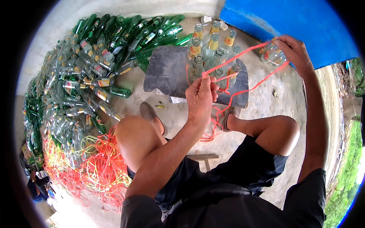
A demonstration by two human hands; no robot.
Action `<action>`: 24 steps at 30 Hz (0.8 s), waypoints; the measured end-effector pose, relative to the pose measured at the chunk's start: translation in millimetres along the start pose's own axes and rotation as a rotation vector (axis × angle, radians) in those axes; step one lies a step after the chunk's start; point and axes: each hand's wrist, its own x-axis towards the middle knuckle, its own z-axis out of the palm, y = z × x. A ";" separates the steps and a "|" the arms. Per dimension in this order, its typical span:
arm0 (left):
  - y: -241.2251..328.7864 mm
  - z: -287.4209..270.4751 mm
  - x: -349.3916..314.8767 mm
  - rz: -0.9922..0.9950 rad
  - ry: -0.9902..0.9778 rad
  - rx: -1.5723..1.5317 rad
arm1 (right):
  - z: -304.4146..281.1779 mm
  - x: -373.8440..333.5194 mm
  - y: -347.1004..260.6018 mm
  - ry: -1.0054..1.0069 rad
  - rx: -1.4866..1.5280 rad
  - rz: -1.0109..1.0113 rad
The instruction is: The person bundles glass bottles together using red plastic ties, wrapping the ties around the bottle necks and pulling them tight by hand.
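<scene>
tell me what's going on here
A person's left hand pinches a thin red plastic strap in front of a cluster of upright clear glass bottles, while the right hand holds it out to the right. The bottles stand on a dark grey flat board. Red strap also shows against the front bottles; whether it circles them all is hidden. Heaped green and clear glass bottles lie to the left.
</scene>
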 end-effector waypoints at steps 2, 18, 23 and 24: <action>1.8 3.2 0.6 0.002 0.008 -0.011 | 8.1 16.9 -0.5 0.021 0.039 -0.075; -1.0 2.3 10.7 0.054 0.088 -0.085 | 122.4 153.9 -12.1 -0.021 0.020 -0.329; -2.0 3.3 12.3 0.039 0.114 -0.108 | 148.9 182.1 -19.8 -0.156 -0.009 -0.336; -2.7 2.2 13.0 0.042 0.120 -0.111 | 155.8 185.0 -23.4 -0.171 0.011 -0.335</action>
